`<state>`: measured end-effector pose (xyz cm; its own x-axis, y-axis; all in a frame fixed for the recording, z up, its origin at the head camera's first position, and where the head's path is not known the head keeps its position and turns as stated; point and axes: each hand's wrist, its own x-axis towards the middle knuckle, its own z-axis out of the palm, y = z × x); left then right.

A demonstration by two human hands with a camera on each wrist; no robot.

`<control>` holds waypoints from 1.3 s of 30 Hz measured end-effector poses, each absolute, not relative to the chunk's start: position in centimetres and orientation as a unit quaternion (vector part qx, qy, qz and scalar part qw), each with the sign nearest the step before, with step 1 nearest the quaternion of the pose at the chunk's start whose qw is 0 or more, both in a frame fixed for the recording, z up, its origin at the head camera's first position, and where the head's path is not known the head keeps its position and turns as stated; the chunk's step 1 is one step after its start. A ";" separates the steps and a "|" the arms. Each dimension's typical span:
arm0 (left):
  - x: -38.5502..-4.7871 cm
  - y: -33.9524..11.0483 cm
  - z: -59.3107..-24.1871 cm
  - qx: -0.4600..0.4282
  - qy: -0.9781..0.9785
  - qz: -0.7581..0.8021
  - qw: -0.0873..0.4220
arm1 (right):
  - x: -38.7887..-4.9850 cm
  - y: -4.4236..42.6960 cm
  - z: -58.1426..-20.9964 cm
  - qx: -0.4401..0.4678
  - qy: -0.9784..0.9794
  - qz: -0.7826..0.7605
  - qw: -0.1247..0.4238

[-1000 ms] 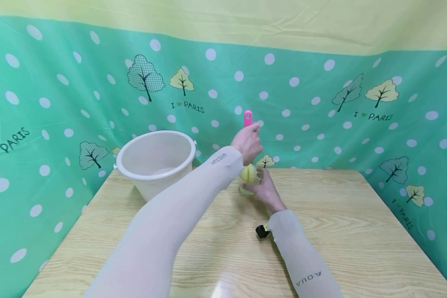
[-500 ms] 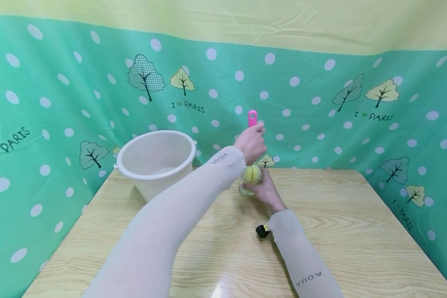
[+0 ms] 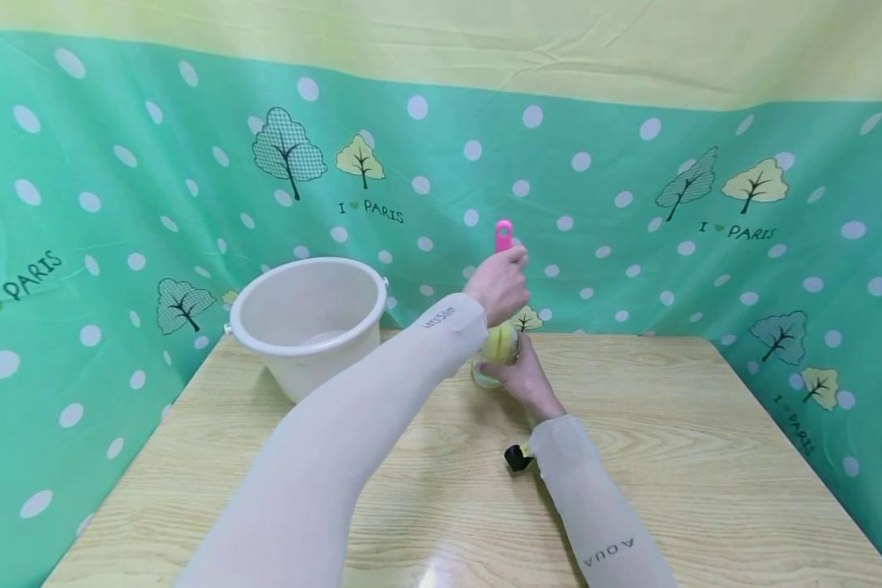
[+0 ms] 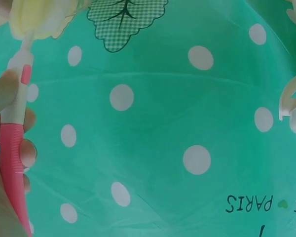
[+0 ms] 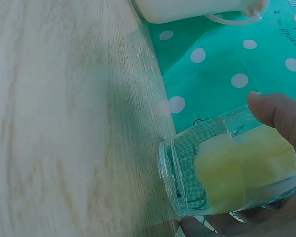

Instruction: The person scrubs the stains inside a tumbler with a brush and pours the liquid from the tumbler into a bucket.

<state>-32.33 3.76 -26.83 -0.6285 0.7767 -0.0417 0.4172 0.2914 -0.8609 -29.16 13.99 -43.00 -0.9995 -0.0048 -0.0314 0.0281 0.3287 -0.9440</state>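
A bottle brush (image 3: 504, 235) with a pink and white handle and a yellow sponge head is in my left hand (image 3: 498, 284). In the left wrist view my fingers (image 4: 27, 153) wrap round its handle (image 4: 12, 163), with the sponge (image 4: 37, 17) beyond them. My right hand (image 3: 523, 380) grips a clear glass (image 3: 487, 377) near the back edge of the table. The right wrist view shows the yellow sponge (image 5: 241, 165) inside the glass, clear of its base, with my thumb (image 5: 274, 111) on one side and fingers on the other. My left forearm hides part of the glass in the head view.
A white bucket (image 3: 265, 349) stands at the back left of the wooden table (image 3: 669, 425). A green dotted curtain (image 3: 595, 245) hangs right behind the table and along its sides. A small black object (image 3: 517, 457) sits at my right wrist.
My left hand and the brush handle have shifted a little to the right. The sponge head has shifted to the right at the glass's mouth. My right hand and the glass have stayed about where they were.
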 end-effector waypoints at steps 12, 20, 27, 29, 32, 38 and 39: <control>-32.8 3.5 -26.9 -0.348 -0.787 0.481 0.168 | -29.1 14.0 -42.9 0.009 0.814 -0.580 0.020; -32.4 3.5 -26.7 -0.344 -0.782 0.497 0.149 | -29.1 14.0 -42.9 0.010 0.808 -0.588 0.021; -31.8 3.8 -26.5 -0.352 -0.781 0.498 0.136 | -29.0 14.2 -43.0 0.008 0.812 -0.583 0.030; -31.7 3.9 -26.5 -0.355 -0.782 0.494 0.136 | -28.9 14.2 -43.1 0.009 0.815 -0.579 0.029; -31.6 4.1 -26.4 -0.361 -0.785 0.484 0.138 | -29.0 14.2 -43.1 0.007 0.816 -0.578 0.028; -31.7 4.1 -26.4 -0.366 -0.797 0.460 0.140 | -29.0 14.1 -42.9 0.012 0.814 -0.581 0.021; -31.7 4.0 -26.3 -0.366 -0.798 0.457 0.142 | -29.0 14.0 -42.9 0.011 0.814 -0.580 0.020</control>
